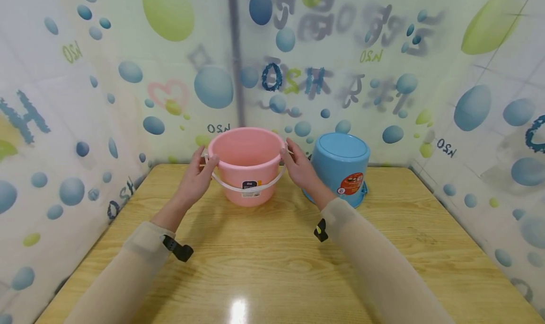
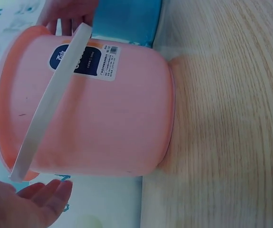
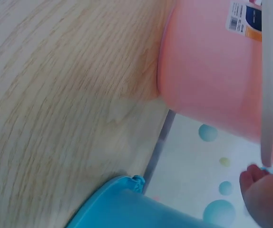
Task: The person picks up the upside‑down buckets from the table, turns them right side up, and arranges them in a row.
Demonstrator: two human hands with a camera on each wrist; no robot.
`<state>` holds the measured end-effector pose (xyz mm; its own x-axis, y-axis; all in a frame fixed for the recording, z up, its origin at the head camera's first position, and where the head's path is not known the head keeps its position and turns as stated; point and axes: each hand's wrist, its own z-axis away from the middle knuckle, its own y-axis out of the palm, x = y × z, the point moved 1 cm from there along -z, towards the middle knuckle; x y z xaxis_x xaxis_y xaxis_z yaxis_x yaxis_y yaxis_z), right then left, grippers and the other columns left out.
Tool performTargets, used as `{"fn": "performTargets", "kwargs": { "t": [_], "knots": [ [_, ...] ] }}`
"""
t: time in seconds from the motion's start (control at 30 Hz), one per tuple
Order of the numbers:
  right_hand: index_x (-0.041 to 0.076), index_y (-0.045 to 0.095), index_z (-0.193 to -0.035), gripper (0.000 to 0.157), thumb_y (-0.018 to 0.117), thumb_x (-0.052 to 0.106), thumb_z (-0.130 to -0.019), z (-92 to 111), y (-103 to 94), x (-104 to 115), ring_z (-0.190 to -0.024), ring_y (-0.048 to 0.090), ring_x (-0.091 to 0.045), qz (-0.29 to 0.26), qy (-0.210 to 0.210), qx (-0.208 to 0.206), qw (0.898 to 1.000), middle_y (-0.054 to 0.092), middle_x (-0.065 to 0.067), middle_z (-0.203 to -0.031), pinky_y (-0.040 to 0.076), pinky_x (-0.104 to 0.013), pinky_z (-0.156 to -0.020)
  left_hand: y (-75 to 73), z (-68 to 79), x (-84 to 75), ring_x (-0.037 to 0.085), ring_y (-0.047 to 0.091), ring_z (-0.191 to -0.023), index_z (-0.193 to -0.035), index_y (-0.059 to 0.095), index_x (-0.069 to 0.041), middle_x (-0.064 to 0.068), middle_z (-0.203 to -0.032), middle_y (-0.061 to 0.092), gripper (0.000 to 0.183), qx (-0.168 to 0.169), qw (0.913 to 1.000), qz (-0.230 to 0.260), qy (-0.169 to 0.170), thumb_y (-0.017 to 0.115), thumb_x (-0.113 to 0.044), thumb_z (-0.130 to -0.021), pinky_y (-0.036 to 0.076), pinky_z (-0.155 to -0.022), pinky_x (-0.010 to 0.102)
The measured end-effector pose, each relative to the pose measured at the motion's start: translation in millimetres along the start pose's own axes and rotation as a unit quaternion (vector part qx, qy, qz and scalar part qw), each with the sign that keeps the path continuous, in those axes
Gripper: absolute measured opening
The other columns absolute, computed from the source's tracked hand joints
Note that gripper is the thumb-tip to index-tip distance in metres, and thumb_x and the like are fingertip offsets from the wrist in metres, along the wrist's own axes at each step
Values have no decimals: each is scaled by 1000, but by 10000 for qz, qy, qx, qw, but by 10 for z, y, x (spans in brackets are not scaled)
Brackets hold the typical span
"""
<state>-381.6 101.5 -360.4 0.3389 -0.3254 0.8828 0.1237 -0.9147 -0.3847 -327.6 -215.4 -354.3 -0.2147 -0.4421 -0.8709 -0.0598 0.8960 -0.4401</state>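
A pink bucket [image 1: 249, 172] stands mouth up near the table's back edge, its bottom right at the wood. Its white handle [image 1: 238, 188] hangs across the front, over a dark label [image 2: 86, 59]. My left hand [image 1: 195, 179] grips the rim on the left side, thumb in front and fingers beside the handle's end. On the opposite side my right hand [image 1: 301, 170] holds the rim the same way, with part of its fingers hidden behind the bucket. Just right of that hand, a blue bucket [image 1: 336, 165] rests upside down, its rim on the table.
The wooden table [image 1: 255, 262] has its back edge close behind both buckets. Patterned sheets [image 1: 298, 101] with blue and green dots hang behind and on both sides. A red round sticker [image 1: 351, 184] is on the blue bucket's side.
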Motion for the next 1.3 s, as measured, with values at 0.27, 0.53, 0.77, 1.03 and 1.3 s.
{"fn": "performTargets", "kwargs": {
  "t": [0.27, 0.53, 0.77, 1.03, 1.3],
  "knots": [
    [11, 23, -176, 77, 50, 50, -116, 123, -35, 141, -167, 31, -36, 221, -335, -329, 9986, 27, -14, -181, 27, -57, -137, -45, -12, -65, 48, 36, -162, -177, 16, -9, 28, -174, 33, 81, -735, 9966, 0, 381, 48, -51, -115, 33, -131, 66],
    [16, 25, -176, 73, 52, 47, -116, 338, -145, 269, -166, 34, -33, 153, -630, -133, 9978, 29, -11, -181, 29, -56, -136, -34, 77, -248, 36, 43, -158, -171, 36, -10, 18, -170, 44, 66, -1428, 9774, -264, 1539, 56, -36, -114, 38, -127, 63],
    [16, 27, -176, 68, 53, 39, -117, 565, -261, 263, -164, 38, -34, 296, -829, -33, 9961, 32, -12, -179, 33, -60, -133, 98, 200, -527, 38, 49, -153, -164, 47, -1, 21, -164, 52, 60, -1373, 9568, -149, 2559, 62, -18, -109, 43, -123, 65],
    [8, 29, -174, 63, 54, 24, -117, 931, -524, 165, -161, 41, -41, 482, -1094, 103, 9928, 34, -19, -178, 34, -62, -132, 381, 362, -808, 39, 54, -150, -163, 49, -2, 20, -160, 56, 60, -623, 9429, 303, 3258, 64, -7, -105, 47, -119, 63],
    [8, 31, -173, 61, 54, 18, -117, 1251, -839, 2, -159, 44, -45, 600, -1091, 102, 9922, 37, -23, -175, 39, -71, -124, 724, 490, -1003, 37, 52, -153, -164, 47, -3, 19, -163, 54, 60, 428, 9373, 472, 3426, 64, -11, -107, 49, -121, 60]
  ]
}}
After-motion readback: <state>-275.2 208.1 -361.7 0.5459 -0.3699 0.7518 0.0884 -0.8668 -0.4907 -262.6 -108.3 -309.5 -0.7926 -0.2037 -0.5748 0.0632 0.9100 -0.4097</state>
